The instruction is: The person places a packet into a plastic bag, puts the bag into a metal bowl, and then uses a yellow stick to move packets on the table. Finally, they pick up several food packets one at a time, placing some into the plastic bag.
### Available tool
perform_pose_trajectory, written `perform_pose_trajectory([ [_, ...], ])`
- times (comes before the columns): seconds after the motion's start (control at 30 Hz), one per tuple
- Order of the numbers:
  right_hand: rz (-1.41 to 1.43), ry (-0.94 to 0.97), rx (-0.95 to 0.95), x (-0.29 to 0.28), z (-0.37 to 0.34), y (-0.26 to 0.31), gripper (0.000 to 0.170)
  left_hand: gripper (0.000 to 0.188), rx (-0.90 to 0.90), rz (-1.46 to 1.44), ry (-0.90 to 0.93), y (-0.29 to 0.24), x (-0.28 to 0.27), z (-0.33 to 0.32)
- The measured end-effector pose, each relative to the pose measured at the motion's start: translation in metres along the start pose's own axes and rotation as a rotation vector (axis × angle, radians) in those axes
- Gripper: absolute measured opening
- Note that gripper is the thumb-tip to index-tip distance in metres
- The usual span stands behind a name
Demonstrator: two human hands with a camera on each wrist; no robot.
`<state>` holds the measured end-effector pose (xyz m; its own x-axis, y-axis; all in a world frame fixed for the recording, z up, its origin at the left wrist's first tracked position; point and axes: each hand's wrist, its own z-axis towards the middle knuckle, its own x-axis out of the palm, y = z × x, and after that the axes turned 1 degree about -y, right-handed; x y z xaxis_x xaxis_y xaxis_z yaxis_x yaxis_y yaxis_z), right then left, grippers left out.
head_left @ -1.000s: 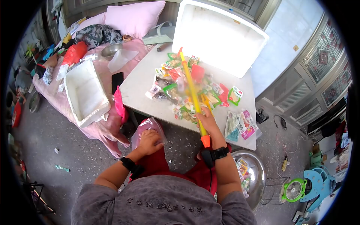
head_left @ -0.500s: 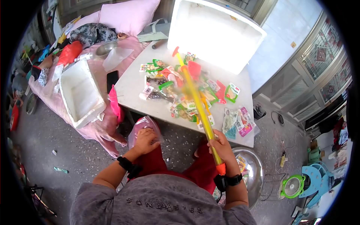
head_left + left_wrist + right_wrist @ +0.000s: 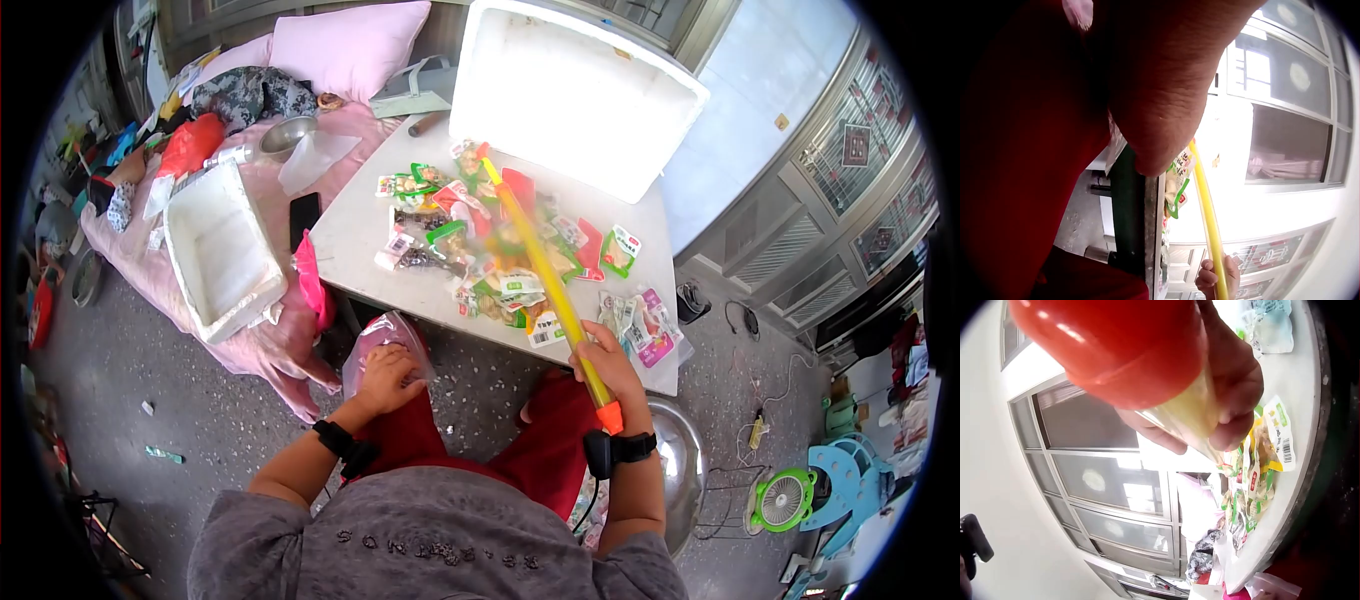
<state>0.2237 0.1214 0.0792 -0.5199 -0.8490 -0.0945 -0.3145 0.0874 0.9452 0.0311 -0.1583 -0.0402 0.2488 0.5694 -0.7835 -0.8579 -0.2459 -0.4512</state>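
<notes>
The yellow tube [image 3: 550, 275] is clamped in the curled fingers of the right hand [image 3: 607, 360], just above its orange lower end, with the right arm extended forward and the tube slanted up and away over the packets [image 3: 455, 235] on the desk [image 3: 345, 250]. The left arm is bent at the elbow, and the left hand [image 3: 386, 380] is laid back-up, fingers relaxed, at the plastic bag [image 3: 385, 328] by the left knee.

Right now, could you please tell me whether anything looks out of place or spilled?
The white foam box stands on its side, its opening facing loosely strewn packets. Oddest is a small green scrap lying on the floor like litter. I see no obvious spill.
</notes>
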Motion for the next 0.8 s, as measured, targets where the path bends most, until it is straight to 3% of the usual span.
perform_pose_trajectory([
  [0.33,-0.009,-0.041,-0.056,0.027,0.018,0.006,0.051,0.022,0.033,-0.016,-0.007,0.000,0.004,0.002],
  [0.57,-0.205,0.005,-0.185,0.066,0.059,0.008,0.049,0.022,0.023,0.020,-0.029,0.002,0.006,0.000],
  [0.8,-0.235,0.058,-0.122,0.059,0.050,-0.010,0.051,0.023,0.015,0.000,-0.009,0.002,0.003,-0.001],
])
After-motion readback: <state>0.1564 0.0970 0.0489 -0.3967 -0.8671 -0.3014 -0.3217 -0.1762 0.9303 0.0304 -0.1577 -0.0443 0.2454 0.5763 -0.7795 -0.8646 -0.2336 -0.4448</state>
